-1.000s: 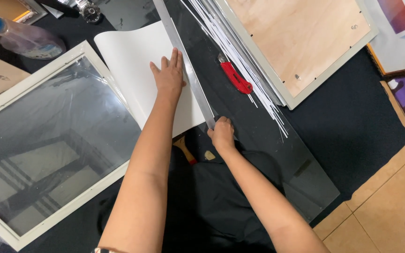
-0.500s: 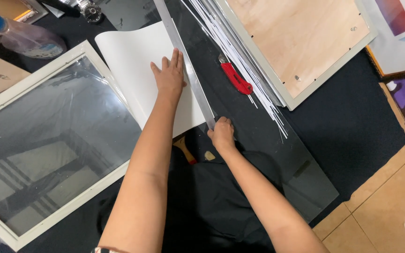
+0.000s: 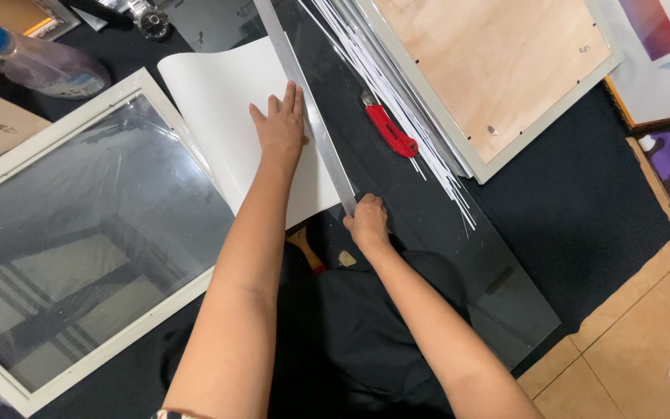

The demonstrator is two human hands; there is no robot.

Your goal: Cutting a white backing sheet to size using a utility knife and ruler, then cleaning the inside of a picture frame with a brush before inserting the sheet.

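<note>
While flat on paper (image 3: pixel 226 101), left hand (image 3: pixel 281 128)

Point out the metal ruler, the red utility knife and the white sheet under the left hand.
metal ruler (image 3: pixel 321 136), head view, middle of its length.
red utility knife (image 3: pixel 391 132), head view, red handle.
white sheet (image 3: pixel 219 93), head view, bare upper area.

We see a tan tiled floor (image 3: pixel 645 341) covered by a black cloth (image 3: pixel 583 209). On the cloth lie a white-framed glass pane (image 3: pixel 79 248), a white sheet (image 3: pixel 226 116), a dark glass panel (image 3: pixel 459 248) and a wood-backed frame (image 3: pixel 498 62).
</note>
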